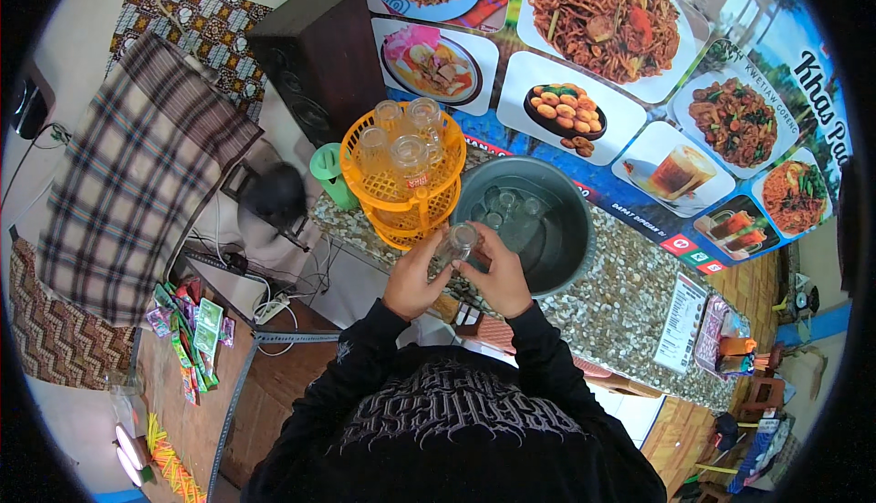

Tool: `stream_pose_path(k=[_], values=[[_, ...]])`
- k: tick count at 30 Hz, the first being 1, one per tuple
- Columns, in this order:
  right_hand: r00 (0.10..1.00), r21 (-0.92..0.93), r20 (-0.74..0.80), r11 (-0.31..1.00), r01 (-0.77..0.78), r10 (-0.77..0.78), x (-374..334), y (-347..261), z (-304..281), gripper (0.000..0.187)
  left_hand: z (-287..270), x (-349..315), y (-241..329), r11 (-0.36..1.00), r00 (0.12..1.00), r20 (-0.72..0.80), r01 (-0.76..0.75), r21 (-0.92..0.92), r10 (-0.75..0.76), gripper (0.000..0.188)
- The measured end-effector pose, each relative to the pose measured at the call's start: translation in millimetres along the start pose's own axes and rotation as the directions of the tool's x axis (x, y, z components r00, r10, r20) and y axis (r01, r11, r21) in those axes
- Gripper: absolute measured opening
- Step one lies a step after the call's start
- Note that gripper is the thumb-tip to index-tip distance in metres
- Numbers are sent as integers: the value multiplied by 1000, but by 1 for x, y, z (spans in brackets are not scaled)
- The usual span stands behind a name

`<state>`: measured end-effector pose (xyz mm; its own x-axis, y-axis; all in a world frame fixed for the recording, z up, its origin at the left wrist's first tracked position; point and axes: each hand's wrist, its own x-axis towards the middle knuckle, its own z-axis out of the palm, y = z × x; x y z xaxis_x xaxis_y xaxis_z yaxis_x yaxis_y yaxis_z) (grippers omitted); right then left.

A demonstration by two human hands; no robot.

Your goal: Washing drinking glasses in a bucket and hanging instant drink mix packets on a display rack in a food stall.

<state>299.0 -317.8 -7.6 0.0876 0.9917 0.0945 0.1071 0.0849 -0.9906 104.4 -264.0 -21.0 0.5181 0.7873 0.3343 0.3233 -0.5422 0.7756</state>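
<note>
While basket (372, 189) holds glasses (409, 154), basin (564, 229) — more glasses (532, 206)

Basket (388, 202) left, free counter (622, 298) right

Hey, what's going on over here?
Someone is holding a clear glass with both bare hands, the left hand and right hand on either side of it. More glasses sit in the yellow basket on the speckled counter. Several others are in the grey basin, which seems to hold water.
</note>
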Motion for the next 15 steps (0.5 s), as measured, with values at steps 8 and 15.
stream_pose_path(k=[8,15], values=[[984,-82,-78,984,156,-163,35,29,-7,62,19,19,11,992,999,-14,-42,119,44,76],[967,-126,-87,965,229,-241,67,55,-4,62,43,21,12,996,998,-50,53,74,-49,85]])
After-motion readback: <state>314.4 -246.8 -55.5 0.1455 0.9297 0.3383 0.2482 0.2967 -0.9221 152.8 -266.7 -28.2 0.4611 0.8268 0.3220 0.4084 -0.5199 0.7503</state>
